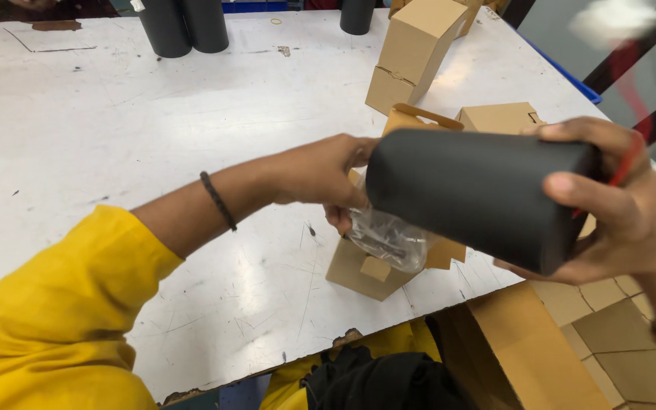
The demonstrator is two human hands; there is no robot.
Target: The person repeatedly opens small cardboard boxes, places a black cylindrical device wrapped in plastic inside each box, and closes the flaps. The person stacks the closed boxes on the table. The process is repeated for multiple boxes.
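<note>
Hands work near the worktop's front edge: right hand grips the stiff, smooth black cylinder's end, left hand pinches a crinkly clear plastic bag.

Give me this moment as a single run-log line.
left hand: at black tube mouth, touching clear bag | right hand: gripping tube's far end | open carton: below, on table

The right hand holds a black tube on its side, just above a small open brown box. The left hand touches the tube's other end and pinches a clear plastic bag under the tube, over the box.
</note>
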